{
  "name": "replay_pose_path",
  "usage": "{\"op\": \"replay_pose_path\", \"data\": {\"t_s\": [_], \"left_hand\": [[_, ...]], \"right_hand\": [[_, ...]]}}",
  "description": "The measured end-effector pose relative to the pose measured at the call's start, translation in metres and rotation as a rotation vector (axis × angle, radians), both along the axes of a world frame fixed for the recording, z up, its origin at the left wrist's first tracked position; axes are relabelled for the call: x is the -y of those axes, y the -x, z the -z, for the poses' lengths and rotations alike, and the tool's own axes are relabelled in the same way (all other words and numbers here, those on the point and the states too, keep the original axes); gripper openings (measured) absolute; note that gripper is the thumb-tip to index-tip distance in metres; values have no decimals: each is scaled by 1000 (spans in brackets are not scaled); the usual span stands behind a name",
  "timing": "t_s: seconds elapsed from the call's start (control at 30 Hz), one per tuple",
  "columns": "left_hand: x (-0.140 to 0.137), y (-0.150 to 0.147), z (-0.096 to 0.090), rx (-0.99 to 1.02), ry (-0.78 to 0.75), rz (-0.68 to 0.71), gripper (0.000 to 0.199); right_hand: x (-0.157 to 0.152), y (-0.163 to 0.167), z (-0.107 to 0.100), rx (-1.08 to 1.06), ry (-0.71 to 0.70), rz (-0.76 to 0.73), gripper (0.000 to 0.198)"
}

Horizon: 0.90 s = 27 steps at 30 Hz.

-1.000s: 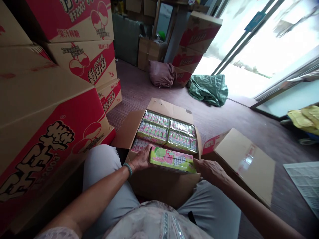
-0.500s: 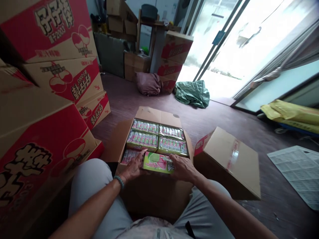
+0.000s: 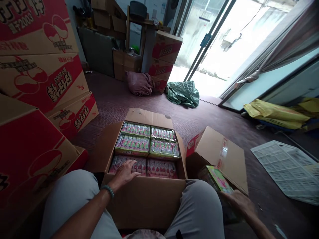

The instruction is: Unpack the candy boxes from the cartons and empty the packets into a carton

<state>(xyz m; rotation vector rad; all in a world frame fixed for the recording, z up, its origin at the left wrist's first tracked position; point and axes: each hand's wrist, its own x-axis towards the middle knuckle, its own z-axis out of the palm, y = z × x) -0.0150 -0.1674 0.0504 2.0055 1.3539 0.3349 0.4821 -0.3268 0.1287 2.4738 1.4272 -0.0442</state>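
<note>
Between my knees stands an open cardboard carton (image 3: 147,194) filled with clear-wrapped packs. Green-and-pink packs (image 3: 134,142) occupy its two far rows, while pinkish-red packs (image 3: 161,168) show in the near row. My left hand (image 3: 126,172) lies over the near-left pack with its fingers stretched out, gripping nothing. Off to the right of the carton, my right hand (image 3: 240,200) is closed on one end of a green-and-pink candy box (image 3: 219,179). That box is tilted beside my right knee, and its lower part is dark and blurred.
Printed cartons (image 3: 62,83) are stacked high on the left. A taped carton (image 3: 211,146) stands right of the open one, with a white plastic crate (image 3: 279,166) beyond. Ahead lie a green sack (image 3: 183,93) and a maroon sack (image 3: 139,83), near a sliding glass door (image 3: 196,30).
My right hand has carried the green-and-pink candy box from the carton's near edge to the right. My left hand has let go of it and now lies on the near row, where more pinkish-red packs show.
</note>
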Motion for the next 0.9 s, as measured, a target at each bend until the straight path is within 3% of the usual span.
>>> {"op": "replay_pose_path", "data": {"t_s": [0.07,0.13,0.3,0.4,0.5,0.67,0.9], "left_hand": [[0,0,6,1,6,-9,50],[-2,0,13,-4,21,-17,50],[-10,-3,28,-22,63,-35,54],[-15,-5,32,-10,78,-47,53],[-19,-6,30,-11,89,-74,51],[-22,-9,26,-15,85,-93,49],[-15,-15,32,-29,65,-62,44]], "right_hand": [[-4,1,16,-14,13,-61,40],[-30,13,18,-19,-30,-148,45],[-165,72,9,-156,-85,-308,47],[-245,115,32,-250,-59,-418,35],[-290,149,66,-321,-18,-478,30],[-296,170,97,-359,-12,-480,47],[-280,168,96,-384,102,-490,55]]}}
